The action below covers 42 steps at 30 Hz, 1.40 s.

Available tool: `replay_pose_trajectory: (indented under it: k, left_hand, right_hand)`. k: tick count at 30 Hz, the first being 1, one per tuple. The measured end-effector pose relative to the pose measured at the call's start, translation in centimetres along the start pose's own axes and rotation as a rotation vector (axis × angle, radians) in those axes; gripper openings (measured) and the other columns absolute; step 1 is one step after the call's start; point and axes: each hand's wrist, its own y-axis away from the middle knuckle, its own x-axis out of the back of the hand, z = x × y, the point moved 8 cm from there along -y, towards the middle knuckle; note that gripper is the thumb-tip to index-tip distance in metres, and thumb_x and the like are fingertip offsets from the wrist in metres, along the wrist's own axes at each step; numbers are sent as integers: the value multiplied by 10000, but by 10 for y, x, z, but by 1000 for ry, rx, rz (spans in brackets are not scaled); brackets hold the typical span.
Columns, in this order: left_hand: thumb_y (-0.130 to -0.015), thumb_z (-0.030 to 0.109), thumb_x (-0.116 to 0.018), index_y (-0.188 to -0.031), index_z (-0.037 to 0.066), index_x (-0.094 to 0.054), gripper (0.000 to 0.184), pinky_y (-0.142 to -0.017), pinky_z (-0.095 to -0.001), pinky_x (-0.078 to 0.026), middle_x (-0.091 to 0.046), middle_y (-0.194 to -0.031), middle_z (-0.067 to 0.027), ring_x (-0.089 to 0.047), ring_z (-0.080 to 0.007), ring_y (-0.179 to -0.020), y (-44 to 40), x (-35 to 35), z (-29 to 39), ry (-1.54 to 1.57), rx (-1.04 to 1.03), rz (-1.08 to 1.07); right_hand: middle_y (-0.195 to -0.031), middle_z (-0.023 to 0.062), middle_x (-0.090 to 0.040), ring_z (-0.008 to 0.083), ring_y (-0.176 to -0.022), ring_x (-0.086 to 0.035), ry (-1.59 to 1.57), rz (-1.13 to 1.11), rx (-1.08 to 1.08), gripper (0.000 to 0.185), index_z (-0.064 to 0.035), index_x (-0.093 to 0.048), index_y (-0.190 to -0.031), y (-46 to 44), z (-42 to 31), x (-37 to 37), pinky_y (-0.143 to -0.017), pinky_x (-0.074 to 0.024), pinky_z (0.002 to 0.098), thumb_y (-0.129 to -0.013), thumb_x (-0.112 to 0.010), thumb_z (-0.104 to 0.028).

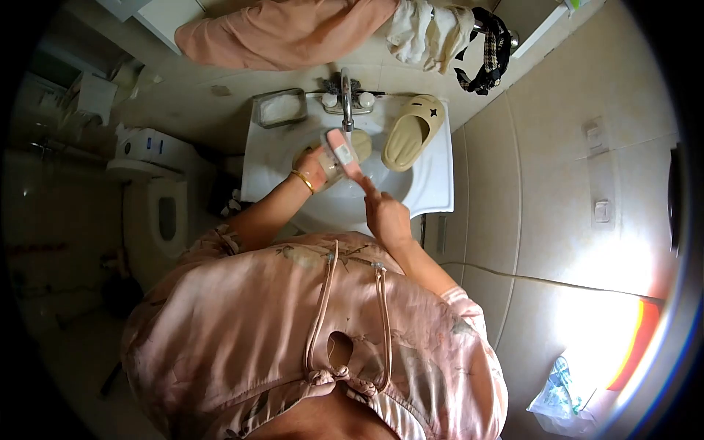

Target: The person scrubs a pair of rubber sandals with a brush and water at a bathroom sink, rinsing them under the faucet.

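Over the white sink point(257, 165), my left hand point(314, 167) is closed around a beige slipper point(359, 147), partly hidden beneath the brush. My right hand point(389, 218) grips the handle of a pink brush point(342, 152), its head lying over the slipper under the faucet point(347, 103). A second beige slipper point(407, 139) rests on the sink's right rim, toe end toward the basin, with a small black star mark on it. The brush's bristles are hidden from view.
A soap dish point(281, 108) sits at the sink's back left corner. Pink cloth point(286, 33), white cloth point(429, 37) and a black patterned band point(495, 55) hang above. A toilet point(165, 213) stands left; a cable point(543, 280) runs along the right wall.
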Motion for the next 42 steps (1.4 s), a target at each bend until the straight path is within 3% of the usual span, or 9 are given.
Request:
replay_pose_trajectory:
  k: [8, 13, 17, 21, 24, 25, 31, 36, 42]
  left_hand:
    - [-878, 218, -552, -1104, 56, -551, 278, -799, -306, -421, -578, -1030, -43, -528, -150, -930, 21, -11, 22, -553, -384, 34]
    - [-860, 206, -586, -753, 43, -524, 205, -623, -232, -353, -468, -731, 34, -416, -74, -699, 29, -22, 17, -895, -424, -7]
    - [-861, 155, -593, -1027, 18, -597, 216, -771, -236, -393, -575, -936, 19, -499, -79, -855, 33, -19, 15, -1052, -299, 0]
    - [-823, 106, -638, -1016, 32, -605, 209, -817, -251, -418, -595, -975, 16, -543, -84, -880, 43, -28, 18, -876, -384, -105]
    - [-805, 113, -662, -1025, 43, -602, 238, -830, -272, -426, -608, -1000, 6, -562, -100, -911, 43, -18, 30, -610, -409, -75]
    - [-817, 131, -647, -1048, 44, -589, 254, -847, -291, -421, -602, -1023, -6, -557, -120, -936, 43, -13, 35, -525, -391, -64]
    - [-888, 238, -551, -1188, 51, -508, 356, -951, -407, -392, -567, -1160, -76, -527, -238, -1086, 54, 7, 26, -85, -111, 19]
    - [-900, 260, -538, -1150, 77, -535, 310, -946, -453, -403, -583, -1145, -93, -538, -270, -1077, 32, 36, 21, 40, -48, 2]
    - [-894, 267, -550, -1116, 75, -555, 294, -938, -458, -407, -590, -1125, -86, -546, -268, -1056, 39, 41, 23, 51, -58, 37]
  right_hand:
    - [-767, 201, -634, 368, -698, -620, 17, -59, 11, 410, -144, -461, -1284, 0, -20, 26, -627, -483, 472, -876, -498, -170]
    - [-760, 212, -634, 384, -741, -613, -69, -32, -201, 375, -182, -493, -1256, -29, 23, 29, -655, -481, 461, -881, -482, -171]
    - [-829, 221, -635, 389, -774, -610, -57, -54, -120, 346, -188, -526, -1215, -6, -2, 34, -677, -478, 469, -872, -489, -164]
    - [-820, 223, -631, 407, -766, -600, -177, -21, -231, 366, -190, -512, -1229, -31, 47, 19, -684, -475, 482, -866, -492, -149]
    - [-804, 216, -633, 405, -757, -602, -98, -7, -98, 374, -203, -480, -1251, -19, 12, 27, -677, -474, 485, -879, -468, -164]
    - [-818, 205, -646, 365, -758, -625, -12, -54, -93, 413, -133, -424, -1293, -19, 10, 20, -672, -488, 463, -883, -468, -153]
    - [-864, 199, -641, 374, -773, -622, -40, -125, -184, 424, -209, -401, -1324, -36, 36, -11, -682, -487, 462, -903, -442, -179]
    - [-835, 169, -631, 335, -719, -630, 117, -163, -123, 469, -228, -371, -1360, -15, 33, -28, -644, -507, 435, -899, -434, -170]
    - [-836, 156, -632, 314, -711, -639, 240, -147, -26, 490, -121, -377, -1360, -15, 32, -37, -612, -515, 414, -873, -432, -113]
